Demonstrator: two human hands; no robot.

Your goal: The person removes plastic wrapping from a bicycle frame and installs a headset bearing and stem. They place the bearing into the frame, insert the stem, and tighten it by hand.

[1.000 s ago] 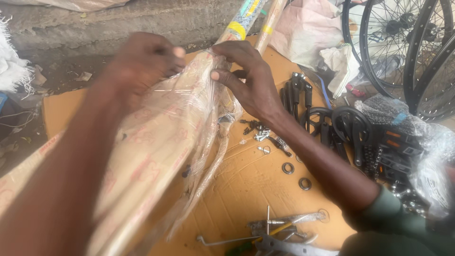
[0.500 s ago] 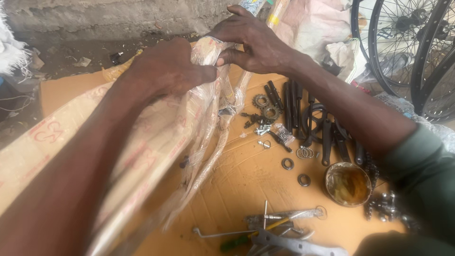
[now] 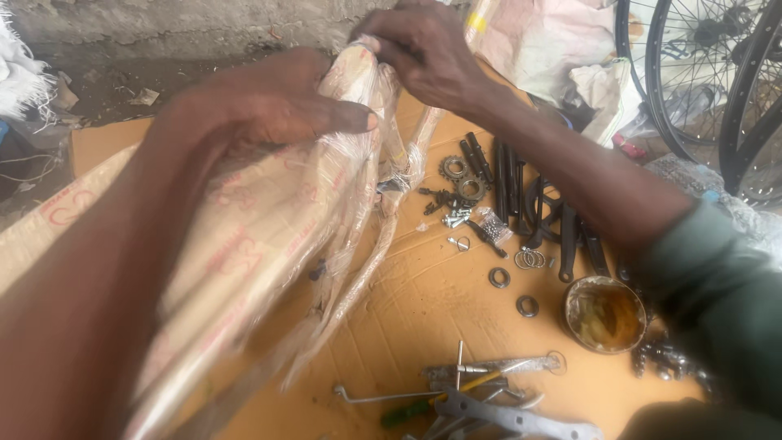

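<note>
The left hand [image 3: 269, 106] has slid up the plastic-wrapped bundle [image 3: 269, 236], fingers closed flat over it. The right hand [image 3: 423, 49] has climbed to pinch the wrap's top; the grease tin [image 3: 604, 314] is now uncovered on the cardboard sheet [image 3: 423, 301].

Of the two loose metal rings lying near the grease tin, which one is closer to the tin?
The lower ring, just left of the grease tin; the other ring lies farther up and left.

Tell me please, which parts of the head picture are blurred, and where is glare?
Head view: the left hand and forearm are soft with blur; the right hand slightly too. The plastic-wrapped bundle shows pale sheen. The grease tin and sprockets look sharper. Lighting is even daylight.
</note>
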